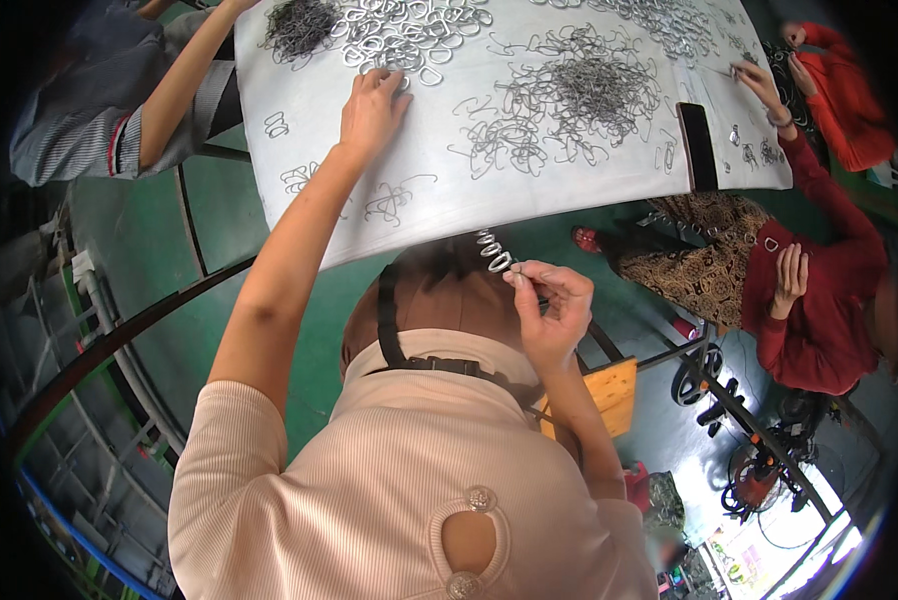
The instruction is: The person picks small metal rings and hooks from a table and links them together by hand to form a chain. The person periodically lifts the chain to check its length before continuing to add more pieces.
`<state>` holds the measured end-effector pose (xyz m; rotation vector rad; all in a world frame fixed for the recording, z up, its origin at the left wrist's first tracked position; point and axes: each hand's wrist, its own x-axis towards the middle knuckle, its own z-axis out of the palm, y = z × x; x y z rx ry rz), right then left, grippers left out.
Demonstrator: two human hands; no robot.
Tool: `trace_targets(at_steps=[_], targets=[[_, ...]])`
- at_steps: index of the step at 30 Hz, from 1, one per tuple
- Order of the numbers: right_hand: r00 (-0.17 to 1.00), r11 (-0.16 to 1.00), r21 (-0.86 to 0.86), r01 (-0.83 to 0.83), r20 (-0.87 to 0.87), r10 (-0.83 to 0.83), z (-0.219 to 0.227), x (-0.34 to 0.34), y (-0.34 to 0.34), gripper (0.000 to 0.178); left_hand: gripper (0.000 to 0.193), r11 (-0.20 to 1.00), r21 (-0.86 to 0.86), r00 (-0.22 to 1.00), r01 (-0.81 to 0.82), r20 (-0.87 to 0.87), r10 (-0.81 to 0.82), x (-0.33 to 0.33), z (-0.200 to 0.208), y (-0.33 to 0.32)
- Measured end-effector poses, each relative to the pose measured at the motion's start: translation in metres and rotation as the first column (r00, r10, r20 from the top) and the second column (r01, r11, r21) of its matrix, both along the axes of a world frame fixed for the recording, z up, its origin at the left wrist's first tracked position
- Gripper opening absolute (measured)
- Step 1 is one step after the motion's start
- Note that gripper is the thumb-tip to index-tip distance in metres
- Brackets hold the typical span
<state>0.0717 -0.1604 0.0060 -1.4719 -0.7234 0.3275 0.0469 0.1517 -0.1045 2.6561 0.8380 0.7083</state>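
On the white-covered table my left hand [372, 112] lies at the near edge of a pile of flat silver metal rings [409, 35]. Its fingers are bent and somewhat apart, with the tips on the outermost rings; none shows lifted in them. In front of my waist, just off the table's near edge, my right hand [554, 300] pinches the end of a row of silver rings [493, 250] between thumb and fingertips. The rings hang one after another; what links them is too small to make out.
Thin bent wire hooks [599, 95] lie heaped mid-table, with a darker heap [301, 28] at far left. A black phone [697, 147] lies by the right edge. Co-workers sit at left and right, one person's hand [761, 85] over the table. A wooden stool [609, 395] stands behind my right arm.
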Motion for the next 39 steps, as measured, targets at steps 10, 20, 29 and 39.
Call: trace_targets(at_steps=[10,20,29,39], targets=[[0.998,0.997,-0.073,0.039,0.042,-0.036,-0.009,0.004,0.005,0.024,0.019,0.726,-0.667,0.980,0.170,0.035,-0.198,-0.006,0.070,-0.062],[0.993,0.988,-0.126,0.094,0.081,-0.084,-0.012,0.006,0.008,0.020,0.015,0.308,-0.925,0.964,0.224,0.165,-0.207,-0.036,0.150,-0.156],[0.969,0.992,-0.121,0.019,0.248,0.012,-0.018,0.029,0.006,0.028,0.016,0.534,-0.753,0.923,0.385,0.303,-0.239,-0.038,0.139,-0.159],[0.937,0.759,-0.624,0.184,0.345,0.056,-0.073,0.197,0.123,0.014,0.018,0.561,-0.752,0.938,0.346,0.275,-0.210,-0.035,0.133,-0.169]])
